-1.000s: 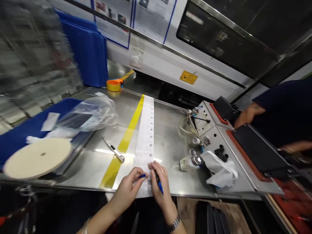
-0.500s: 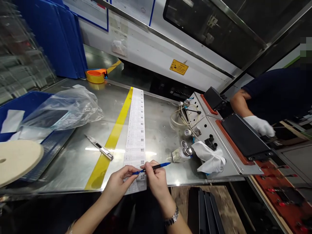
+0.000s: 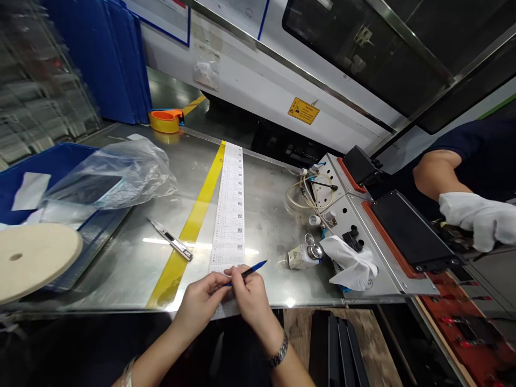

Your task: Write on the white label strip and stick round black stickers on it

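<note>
Counted: one pen, one printed paper strip, one utility knife, one cream disc, one pump bottle, one white cloth, one orange tape dispenser.

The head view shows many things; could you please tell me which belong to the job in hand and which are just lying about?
Part of the job, it seems:
pen, held by the left hand and right hand
paper strip, partly beneath them

Apparently just lying about, untouched:
knife
tape roll
plastic bag
round disc
bottle
white cloth
</note>
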`<state>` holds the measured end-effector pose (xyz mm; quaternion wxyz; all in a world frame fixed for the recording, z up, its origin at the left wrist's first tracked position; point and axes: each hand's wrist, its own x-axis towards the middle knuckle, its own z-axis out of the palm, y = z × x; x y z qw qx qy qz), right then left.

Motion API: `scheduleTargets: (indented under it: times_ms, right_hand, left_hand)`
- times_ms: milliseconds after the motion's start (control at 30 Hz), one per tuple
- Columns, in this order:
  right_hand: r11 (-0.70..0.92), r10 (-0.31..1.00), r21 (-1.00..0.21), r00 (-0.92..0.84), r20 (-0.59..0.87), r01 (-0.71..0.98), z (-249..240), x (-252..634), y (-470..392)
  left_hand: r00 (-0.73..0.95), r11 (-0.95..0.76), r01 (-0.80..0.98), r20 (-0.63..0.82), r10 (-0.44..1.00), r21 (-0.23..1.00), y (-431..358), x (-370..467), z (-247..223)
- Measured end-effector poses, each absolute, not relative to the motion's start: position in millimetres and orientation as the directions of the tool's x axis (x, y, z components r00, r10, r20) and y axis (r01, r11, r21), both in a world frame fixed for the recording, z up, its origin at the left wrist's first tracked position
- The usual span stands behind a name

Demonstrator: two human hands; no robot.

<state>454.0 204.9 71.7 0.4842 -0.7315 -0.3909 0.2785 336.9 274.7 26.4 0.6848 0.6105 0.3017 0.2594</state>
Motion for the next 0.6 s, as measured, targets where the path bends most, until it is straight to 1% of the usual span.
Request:
scheduleTargets:
  times_ms: [100,200,233,300,367,400,467,500,533,567,600]
  right_hand:
    - [-0.275,0.841,-0.877,0.541,-0.022,0.393,74.8,450.8,209.5]
    - [-0.336,0.837,-0.748,0.545,0.042,0.573,86.2,453.6,200.3]
    - [-0.35,0.825,-0.688,0.557,0.095,0.635,90.5,455.8,194.1]
    - [-0.329,0.804,-0.564,0.538,0.252,0.757,97.5,461.6,180.7]
    - [-0.251,0.825,-0.395,0.409,0.39,0.884,100.6,467.7,171.6]
    - [-0.214,0.848,-0.296,0.328,0.416,0.931,100.9,470.7,169.9]
    - [-0.17,0.89,-0.131,0.209,0.404,0.977,100.7,476.8,171.1]
    - [-0.164,0.897,-0.095,0.189,0.4,0.982,101.3,480.5,172.3]
    - [-0.163,0.89,-0.101,0.19,0.414,0.981,103.2,485.0,172.5]
    - [-0.162,0.869,-0.143,0.21,0.448,0.976,106.4,490.2,170.8]
    - [-0.161,0.828,-0.216,0.251,0.501,0.963,111.0,496.4,166.3]
  left_hand:
    - [0.666,0.133,0.004,-0.102,0.739,0.991,273.5,337.7,29.0]
    - [0.646,0.12,0.008,-0.097,0.758,0.993,274.2,340.2,31.0]
    - [0.638,0.113,0.012,-0.095,0.764,0.994,274.8,341.2,30.7]
    - [0.627,0.098,0.022,-0.09,0.774,0.995,275.7,342.4,28.2]
    - [0.627,0.085,0.033,-0.087,0.774,0.996,276.1,342.0,23.4]
    - [0.628,0.079,0.042,-0.088,0.773,0.996,276.3,341.1,20.3]
    - [0.63,0.065,0.062,-0.09,0.771,0.996,277.9,338.4,13.2]
    - [0.634,0.061,0.072,-0.093,0.768,0.996,279.8,336.8,9.5]
    - [0.636,0.065,0.082,-0.103,0.765,0.994,282.8,335.2,5.8]
    - [0.636,0.102,0.077,-0.127,0.761,0.992,286.5,333.8,2.5]
    - [0.636,0.147,0.068,-0.156,0.756,0.987,290.7,332.5,-0.3]
